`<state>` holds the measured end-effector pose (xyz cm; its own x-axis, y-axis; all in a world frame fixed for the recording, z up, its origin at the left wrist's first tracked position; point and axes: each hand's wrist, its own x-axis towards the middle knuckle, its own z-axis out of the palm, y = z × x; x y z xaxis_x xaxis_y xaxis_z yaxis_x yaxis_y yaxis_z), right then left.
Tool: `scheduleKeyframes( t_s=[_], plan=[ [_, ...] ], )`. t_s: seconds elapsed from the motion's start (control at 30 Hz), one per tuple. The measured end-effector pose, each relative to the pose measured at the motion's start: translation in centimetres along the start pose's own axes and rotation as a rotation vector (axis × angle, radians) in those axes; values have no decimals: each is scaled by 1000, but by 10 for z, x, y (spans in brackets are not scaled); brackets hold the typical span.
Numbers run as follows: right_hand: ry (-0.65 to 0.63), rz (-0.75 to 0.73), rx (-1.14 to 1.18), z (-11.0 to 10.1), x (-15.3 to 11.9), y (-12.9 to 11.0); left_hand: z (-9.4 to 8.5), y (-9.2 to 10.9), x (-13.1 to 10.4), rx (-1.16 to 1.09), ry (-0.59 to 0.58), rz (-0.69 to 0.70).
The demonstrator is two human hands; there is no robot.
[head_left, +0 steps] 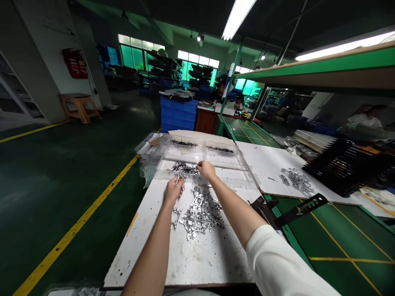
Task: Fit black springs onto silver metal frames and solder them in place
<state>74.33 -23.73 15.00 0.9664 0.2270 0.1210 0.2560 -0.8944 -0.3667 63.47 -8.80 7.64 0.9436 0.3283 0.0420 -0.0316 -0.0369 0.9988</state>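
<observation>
A heap of shiny metal stamped parts lies on a white board before me. My left hand is closed on a small metal part at the near edge of a clear plastic tray. My right hand reaches over that tray, fingers pinched beside a cluster of dark small parts. Two more clear trays behind hold rows of dark parts.
A second pile of metal parts lies on a white sheet to the right. A black slotted rack and a black metal bracket sit on the green bench. Blue crates stand beyond. People work far back.
</observation>
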Motion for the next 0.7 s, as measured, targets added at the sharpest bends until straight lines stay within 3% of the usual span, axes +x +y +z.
scheduleKeyframes(
  t_s=[0.47, 0.7],
  plan=[
    [87, -38, 240, 7, -11, 23, 3, 3, 2, -64, -42, -28],
    [275, -101, 484, 3, -21, 25, 1, 18, -2, -149, -8, -9]
  ],
)
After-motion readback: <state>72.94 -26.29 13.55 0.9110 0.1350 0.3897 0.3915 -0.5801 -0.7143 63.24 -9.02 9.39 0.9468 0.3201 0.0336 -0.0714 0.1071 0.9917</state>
